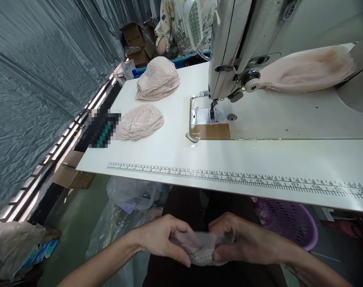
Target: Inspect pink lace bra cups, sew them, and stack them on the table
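Over my lap, below the table's front edge, a small pale lace piece with a sheer upper part (203,255) stretches between both hands. My left hand (169,241) has it at the left, fingers behind the fabric and thumb in front. At the other end, my right hand (232,239) pinches the lace between thumb and fingers. On the table lie two piles of pale pink lace cups, a taller pile (157,79) at the back and a lower pile (142,121) nearer me.
A sewing machine (229,52) stands on the white table (163,155), which has a ruler scale (205,174) along its front. Pale pink cloth (309,69) lies under the machine arm. Below are a purple basket (307,231) and plastic bags (121,223). Another person (181,28) sits beyond.
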### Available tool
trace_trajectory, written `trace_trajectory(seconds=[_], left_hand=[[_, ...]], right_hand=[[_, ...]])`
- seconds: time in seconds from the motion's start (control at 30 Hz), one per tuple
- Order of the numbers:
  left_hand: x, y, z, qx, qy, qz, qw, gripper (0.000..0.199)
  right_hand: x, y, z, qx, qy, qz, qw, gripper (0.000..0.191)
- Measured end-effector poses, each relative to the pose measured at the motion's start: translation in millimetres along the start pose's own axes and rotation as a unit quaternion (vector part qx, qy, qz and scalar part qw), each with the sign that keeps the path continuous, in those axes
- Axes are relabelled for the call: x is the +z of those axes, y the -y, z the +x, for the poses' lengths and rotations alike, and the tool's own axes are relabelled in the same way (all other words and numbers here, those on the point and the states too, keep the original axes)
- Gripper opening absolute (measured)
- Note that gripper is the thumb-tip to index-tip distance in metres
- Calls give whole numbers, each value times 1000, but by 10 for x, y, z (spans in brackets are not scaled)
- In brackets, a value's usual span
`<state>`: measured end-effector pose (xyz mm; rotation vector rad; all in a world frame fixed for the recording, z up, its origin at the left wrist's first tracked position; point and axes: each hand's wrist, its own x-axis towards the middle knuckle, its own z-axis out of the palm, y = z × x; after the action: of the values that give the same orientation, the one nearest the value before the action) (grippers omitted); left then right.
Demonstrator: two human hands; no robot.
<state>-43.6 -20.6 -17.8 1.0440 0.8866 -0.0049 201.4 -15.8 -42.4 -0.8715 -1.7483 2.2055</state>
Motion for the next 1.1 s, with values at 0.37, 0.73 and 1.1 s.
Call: trace_trajectory(seconds=[0.37,0.73,1.1], left_hand=[[-34,39,36,4,-4,17,1000,37],[-136,163,-104,-16,-48,-14,999,29],[6,-2,49,16,-19,56,998,33]], right_hand=[[-99,-94,-12,8,44,26,999,27],[60,-42,63,-7,-4,-25,1000,16],[121,61,150,10,-9,-74,997,18]])
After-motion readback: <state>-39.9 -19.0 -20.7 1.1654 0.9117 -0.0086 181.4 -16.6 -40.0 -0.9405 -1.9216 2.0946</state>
